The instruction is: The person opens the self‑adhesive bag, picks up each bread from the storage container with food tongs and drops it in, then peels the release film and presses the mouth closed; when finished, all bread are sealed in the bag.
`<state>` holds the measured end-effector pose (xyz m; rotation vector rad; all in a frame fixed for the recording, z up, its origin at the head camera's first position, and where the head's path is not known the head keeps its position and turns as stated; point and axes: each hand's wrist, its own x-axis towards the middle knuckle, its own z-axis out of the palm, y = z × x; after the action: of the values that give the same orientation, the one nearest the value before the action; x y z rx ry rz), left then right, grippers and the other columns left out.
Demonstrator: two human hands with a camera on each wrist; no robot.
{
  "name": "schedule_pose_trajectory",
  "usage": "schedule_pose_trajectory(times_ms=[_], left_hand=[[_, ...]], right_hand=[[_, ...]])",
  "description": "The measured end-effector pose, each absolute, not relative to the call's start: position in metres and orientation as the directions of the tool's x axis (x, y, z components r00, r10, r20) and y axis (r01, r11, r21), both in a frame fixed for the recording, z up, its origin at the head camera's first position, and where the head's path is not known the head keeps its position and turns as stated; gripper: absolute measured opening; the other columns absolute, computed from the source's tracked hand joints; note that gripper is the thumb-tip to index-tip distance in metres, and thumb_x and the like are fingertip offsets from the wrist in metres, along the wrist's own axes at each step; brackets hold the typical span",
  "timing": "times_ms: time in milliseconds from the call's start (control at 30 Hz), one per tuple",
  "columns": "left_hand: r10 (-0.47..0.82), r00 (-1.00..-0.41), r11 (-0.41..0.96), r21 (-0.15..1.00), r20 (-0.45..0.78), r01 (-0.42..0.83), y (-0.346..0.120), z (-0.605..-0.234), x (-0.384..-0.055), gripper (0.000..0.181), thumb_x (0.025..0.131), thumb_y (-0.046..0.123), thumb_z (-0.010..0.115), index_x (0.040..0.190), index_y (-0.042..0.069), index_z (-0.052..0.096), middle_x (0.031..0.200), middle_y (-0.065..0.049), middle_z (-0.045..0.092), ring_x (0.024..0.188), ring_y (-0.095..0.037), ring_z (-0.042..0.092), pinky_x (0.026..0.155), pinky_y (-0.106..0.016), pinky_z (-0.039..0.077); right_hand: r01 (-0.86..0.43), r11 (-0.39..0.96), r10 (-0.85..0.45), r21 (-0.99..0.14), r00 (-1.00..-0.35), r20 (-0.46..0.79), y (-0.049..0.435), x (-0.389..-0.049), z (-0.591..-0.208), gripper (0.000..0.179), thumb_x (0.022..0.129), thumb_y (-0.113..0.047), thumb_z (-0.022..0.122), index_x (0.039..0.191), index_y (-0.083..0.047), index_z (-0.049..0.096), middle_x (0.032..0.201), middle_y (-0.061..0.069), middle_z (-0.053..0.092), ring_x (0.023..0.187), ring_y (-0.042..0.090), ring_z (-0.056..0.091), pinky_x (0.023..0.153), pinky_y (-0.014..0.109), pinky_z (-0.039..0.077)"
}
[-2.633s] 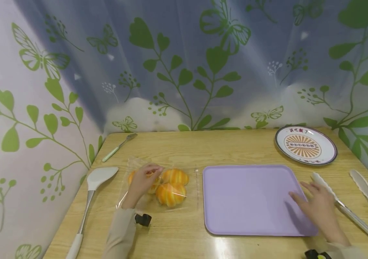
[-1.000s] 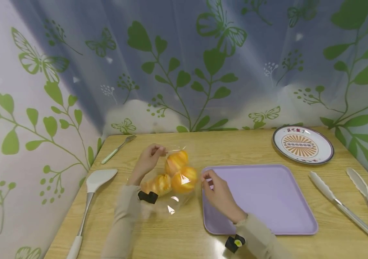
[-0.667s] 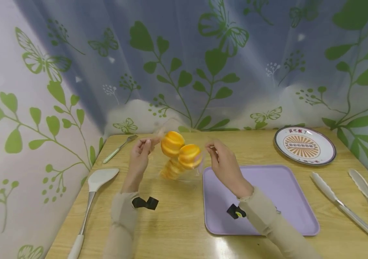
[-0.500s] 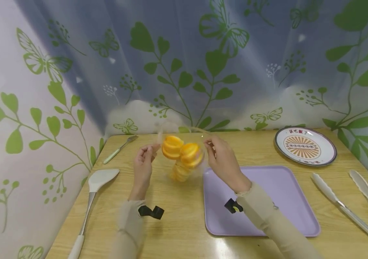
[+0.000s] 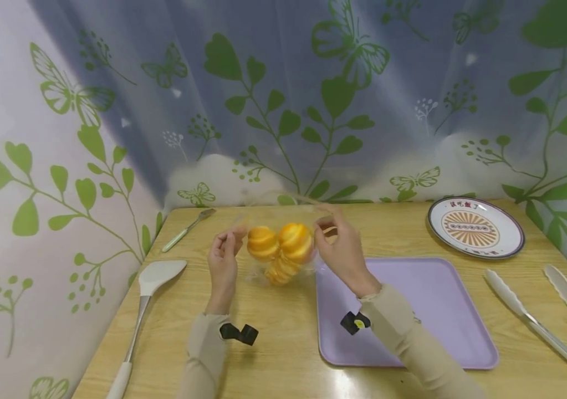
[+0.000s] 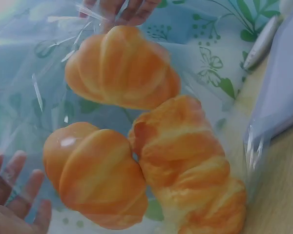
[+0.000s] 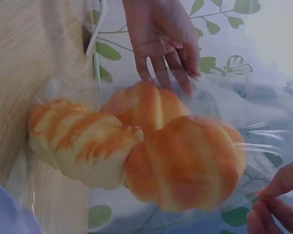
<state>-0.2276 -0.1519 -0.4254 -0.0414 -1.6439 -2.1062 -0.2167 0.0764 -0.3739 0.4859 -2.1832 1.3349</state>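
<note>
Between my two hands hangs a clear plastic bag [image 7: 244, 141], lifted over the table, with three golden bread rolls inside. Two rounded rolls [image 5: 262, 244] sit side by side at the top; a longer twisted roll [image 5: 283, 270] lies beneath them. My left hand [image 5: 223, 260] pinches the bag's left edge between thumb and fingers. On the right edge, my right hand [image 5: 344, 250] pinches the film near the bag's top. The right wrist view shows the right thumb and fingertips [image 7: 271, 200] meeting on the film.
A lilac tray [image 5: 403, 316] lies under my right forearm. Behind it to the right is a white patterned plate [image 5: 478, 227]. Metal tongs [image 5: 537, 327] lie at the right edge. On the left are a white-headed turner [image 5: 146, 293] and a small green-handled fork-like utensil [image 5: 187, 231]. A patterned curtain [image 5: 273, 111] stands behind.
The bag of bread has been picked up off the table. My right hand has come over from the tray to the bag's right edge. Lately the rolls have swung level.
</note>
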Motion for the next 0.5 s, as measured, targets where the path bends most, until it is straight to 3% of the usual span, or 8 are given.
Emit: schedule_pose_trajectory(times_ms=[100,233,500], left_hand=[[-0.384,-0.864,-0.227,0.874,0.326,0.43,-0.156,-0.422,-0.227,0.017,0.104,0.02,0.046,0.097,0.013,0.06,0.091,0.014,0.072,0.09,-0.003,0.065,0.088,-0.018,0.053],[-0.43,-0.828,-0.267,0.825,0.36,0.498,-0.158,-0.419,-0.227,0.016,0.103,0.022,0.049,0.097,0.013,0.06,0.09,0.01,0.073,0.087,-0.005,0.065,0.087,-0.02,0.053],[-0.342,-0.874,-0.367,0.807,0.346,0.463,-0.153,-0.436,-0.222,0.014,0.105,0.018,0.043,0.097,0.015,0.053,0.088,0.009,0.074,0.085,-0.005,0.069,0.084,-0.018,0.054]], right_hand=[[-0.581,0.44,-0.005,-0.684,-0.764,0.645,0.076,-0.216,-0.369,0.047,0.09,0.003,0.061,0.134,-0.005,0.047,0.091,0.017,0.072,0.079,0.028,0.066,0.07,0.037,0.055],[-0.605,0.423,0.005,-0.675,-0.743,0.669,0.075,-0.217,-0.365,0.046,0.089,0.001,0.063,0.132,-0.001,0.047,0.094,0.018,0.072,0.077,0.028,0.065,0.067,0.033,0.054],[-0.384,0.314,-0.025,-0.868,-0.917,0.397,0.075,-0.216,-0.389,0.032,0.094,-0.011,0.064,0.124,-0.001,0.061,0.105,0.017,0.065,0.093,0.025,0.06,0.08,0.023,0.05]])
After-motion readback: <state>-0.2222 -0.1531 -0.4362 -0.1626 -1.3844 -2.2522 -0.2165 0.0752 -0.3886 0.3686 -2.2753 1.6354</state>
